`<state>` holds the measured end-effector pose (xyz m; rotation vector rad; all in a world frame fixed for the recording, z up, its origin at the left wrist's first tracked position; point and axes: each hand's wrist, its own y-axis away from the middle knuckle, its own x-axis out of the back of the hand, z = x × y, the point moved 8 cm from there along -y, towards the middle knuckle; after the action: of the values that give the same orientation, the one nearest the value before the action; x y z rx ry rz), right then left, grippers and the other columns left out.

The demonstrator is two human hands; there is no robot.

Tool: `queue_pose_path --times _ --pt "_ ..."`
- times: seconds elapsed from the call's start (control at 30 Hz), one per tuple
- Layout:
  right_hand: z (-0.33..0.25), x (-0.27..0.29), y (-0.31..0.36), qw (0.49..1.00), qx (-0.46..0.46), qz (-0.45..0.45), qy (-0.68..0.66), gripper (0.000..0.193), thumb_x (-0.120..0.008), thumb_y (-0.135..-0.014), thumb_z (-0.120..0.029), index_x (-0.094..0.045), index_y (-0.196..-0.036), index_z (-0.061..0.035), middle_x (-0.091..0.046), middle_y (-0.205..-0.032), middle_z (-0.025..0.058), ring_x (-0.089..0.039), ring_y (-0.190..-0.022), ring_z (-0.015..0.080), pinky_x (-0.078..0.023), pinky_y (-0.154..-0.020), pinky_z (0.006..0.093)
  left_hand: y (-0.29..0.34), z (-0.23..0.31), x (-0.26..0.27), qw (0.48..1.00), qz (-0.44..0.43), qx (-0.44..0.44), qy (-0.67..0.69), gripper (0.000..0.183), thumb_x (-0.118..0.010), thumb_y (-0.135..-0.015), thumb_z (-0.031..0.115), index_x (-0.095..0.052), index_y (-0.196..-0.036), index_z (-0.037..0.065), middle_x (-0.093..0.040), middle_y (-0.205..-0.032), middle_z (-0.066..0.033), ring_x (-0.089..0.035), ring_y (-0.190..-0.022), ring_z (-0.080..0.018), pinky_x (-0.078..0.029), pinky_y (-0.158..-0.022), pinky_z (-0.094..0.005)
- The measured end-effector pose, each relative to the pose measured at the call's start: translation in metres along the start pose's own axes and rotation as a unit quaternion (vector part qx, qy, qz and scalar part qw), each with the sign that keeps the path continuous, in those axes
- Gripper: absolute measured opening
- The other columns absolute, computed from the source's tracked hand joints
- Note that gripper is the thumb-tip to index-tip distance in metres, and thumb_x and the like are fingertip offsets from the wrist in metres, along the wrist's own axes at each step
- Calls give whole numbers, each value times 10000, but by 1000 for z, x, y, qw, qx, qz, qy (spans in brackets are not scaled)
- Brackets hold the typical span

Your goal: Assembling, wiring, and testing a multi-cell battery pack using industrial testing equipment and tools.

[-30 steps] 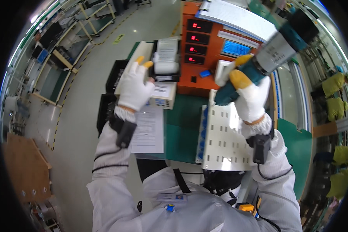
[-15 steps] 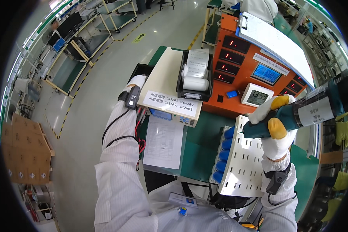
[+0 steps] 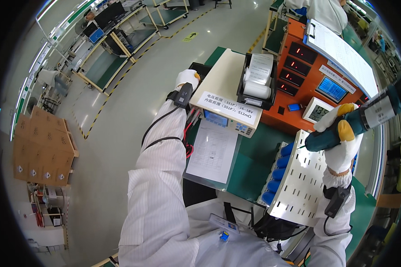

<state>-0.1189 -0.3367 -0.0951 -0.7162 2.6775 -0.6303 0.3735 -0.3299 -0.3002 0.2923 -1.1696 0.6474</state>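
On the far left we see brown cartons (image 3: 47,144), with carts (image 3: 116,58) farther back along a striped floor line. Our left hand (image 3: 187,78), gloved in white, is at the black bin (image 3: 203,69) beside the meter (image 3: 223,82); its fingers are largely hidden, so we cannot tell how wide they stand or whether they hold anything. Red leads (image 3: 190,150) hang below, next to a printed sheet (image 3: 213,149) on the green surface (image 3: 249,167). On the meter rests a black tray (image 3: 243,98) with a label roll (image 3: 257,90). Farther right, blue cells (image 3: 278,173) line the left side of a slotted white plate (image 3: 298,178), which lies near us, in front of the orange box (image 3: 283,113) (its red displays are lit). A clock (image 3: 318,111) stands by that box, and a clipboard (image 3: 343,55) lies on top. Our right hand (image 3: 341,153) is wrapped around the teal driver (image 3: 374,113), whose thin tip points left over the plate's far edge; we cannot tell whether they touch.
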Motion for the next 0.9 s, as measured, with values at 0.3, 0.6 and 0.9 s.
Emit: queue_pose_path --times 0.3,0.6,0.9 --pt "-25 5 -7 997 28 -19 -67 430 -646 -888 -228 -515 -1216 17 -615 -850 134 -627 -730 225 -547 -682 359 15 10 91 984 106 -20 144 120 -662 -820 76 -732 -911 41 -725 -754 -92 -695 -632 -167 -534 -620 -299" --pt "-100 -7 34 984 74 -47 -152 452 -616 -888 -243 -489 -1243 6 -590 -859 149 -616 -775 278 -532 -732 435 51 20 125 983 123 -51 126 122 -735 -790 190 -756 -859 92 -715 -730 -96 -676 -627 -185 -521 -622 -313" --pt "-163 29 99 985 120 -18 -122 548 -675 -834 -309 -510 -1292 -60 -529 -899 106 -575 -771 257 -483 -719 445 196 220 132 915 -37 -260 306 161 -686 -837 97 -737 -970 21 -716 -764 -136 -658 -635 -179 -515 -632 -300"
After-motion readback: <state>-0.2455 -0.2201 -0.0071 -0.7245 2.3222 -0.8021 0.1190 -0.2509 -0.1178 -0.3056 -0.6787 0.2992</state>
